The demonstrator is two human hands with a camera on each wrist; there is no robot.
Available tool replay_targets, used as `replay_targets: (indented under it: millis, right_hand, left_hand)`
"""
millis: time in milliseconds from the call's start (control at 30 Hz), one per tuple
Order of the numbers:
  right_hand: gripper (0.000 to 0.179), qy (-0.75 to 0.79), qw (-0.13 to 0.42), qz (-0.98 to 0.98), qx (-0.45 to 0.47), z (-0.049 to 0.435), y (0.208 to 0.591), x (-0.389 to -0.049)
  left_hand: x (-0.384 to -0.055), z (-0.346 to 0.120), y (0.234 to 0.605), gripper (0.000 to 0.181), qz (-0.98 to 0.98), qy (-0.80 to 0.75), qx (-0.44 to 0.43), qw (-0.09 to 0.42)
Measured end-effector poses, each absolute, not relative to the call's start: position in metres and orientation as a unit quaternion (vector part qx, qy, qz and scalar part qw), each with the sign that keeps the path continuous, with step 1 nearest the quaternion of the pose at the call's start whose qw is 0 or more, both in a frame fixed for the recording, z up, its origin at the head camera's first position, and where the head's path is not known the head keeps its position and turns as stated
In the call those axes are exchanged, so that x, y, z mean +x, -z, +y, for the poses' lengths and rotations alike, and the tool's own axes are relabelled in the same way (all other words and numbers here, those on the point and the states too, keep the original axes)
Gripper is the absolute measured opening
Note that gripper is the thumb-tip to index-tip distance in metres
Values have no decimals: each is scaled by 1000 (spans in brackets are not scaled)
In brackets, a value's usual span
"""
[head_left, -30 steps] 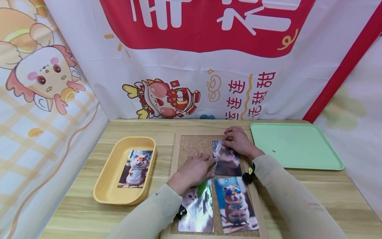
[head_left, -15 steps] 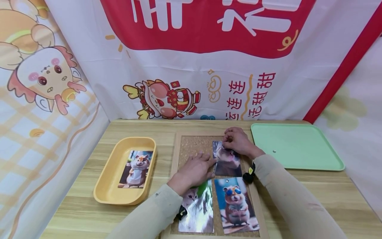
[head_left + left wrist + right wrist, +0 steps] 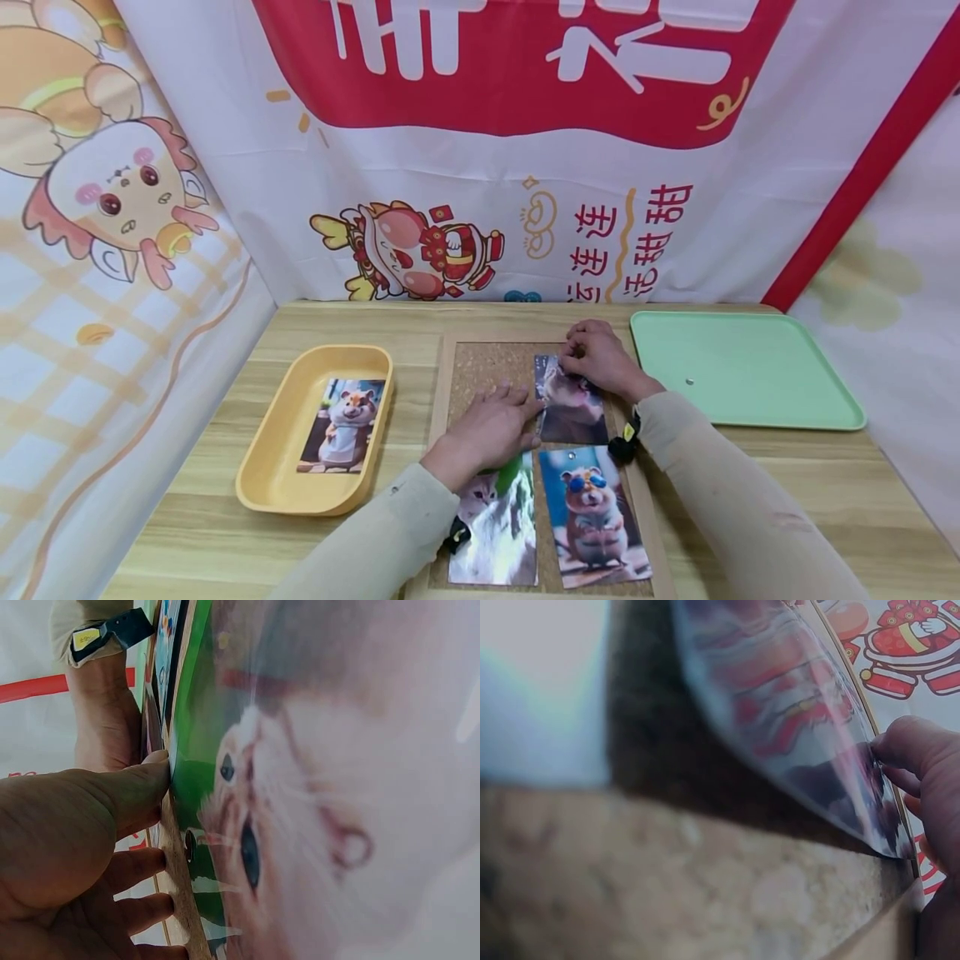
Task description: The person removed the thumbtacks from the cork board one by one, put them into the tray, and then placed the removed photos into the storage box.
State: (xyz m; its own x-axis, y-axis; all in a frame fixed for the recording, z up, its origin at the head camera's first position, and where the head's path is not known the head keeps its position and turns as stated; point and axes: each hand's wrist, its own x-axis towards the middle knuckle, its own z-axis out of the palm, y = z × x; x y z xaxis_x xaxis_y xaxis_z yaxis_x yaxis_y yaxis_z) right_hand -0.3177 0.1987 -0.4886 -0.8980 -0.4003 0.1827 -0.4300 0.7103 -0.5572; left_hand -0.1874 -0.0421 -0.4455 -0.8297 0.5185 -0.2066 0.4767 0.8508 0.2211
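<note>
My left hand [image 3: 491, 429] lies with spread fingers on the corkboard [image 3: 487, 367], over the upper end of a kitten photo [image 3: 498, 542]. In the left wrist view its fingertips meet the board beside that glossy print. My right hand [image 3: 600, 357] bends over the top edge of a dark animal photo [image 3: 573, 408] at the board's upper right. Its thumb [image 3: 904, 746] presses on the photo, whose near end curls up off the cork in the right wrist view. What lies under that thumb is hidden. Below is a hamster photo [image 3: 596, 517] with a silver thumbtack [image 3: 572, 456] near its top.
Left of the board stands a yellow tray [image 3: 262, 467] with another hamster photo [image 3: 347, 425] inside. A shallow green tray [image 3: 757, 367] at the right holds a small silver thumbtack [image 3: 689, 382]. Printed cloth [image 3: 420, 167] hangs behind the wooden table [image 3: 202, 533].
Both hands keep their places on the board and photo. The whole head view has shifted down very slightly.
</note>
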Motion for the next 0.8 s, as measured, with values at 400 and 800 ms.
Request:
replay_targets:
  millis: [400,800]
  right_hand:
    - [7,-282,44,-930,233,197,489,-315]
    - [6,-276,56,-928,242,196,488,-314]
  left_hand:
    - [-187,-41,445,61,953,-81,258,134]
    - [-187,-40,445,61,953,-79,259,133]
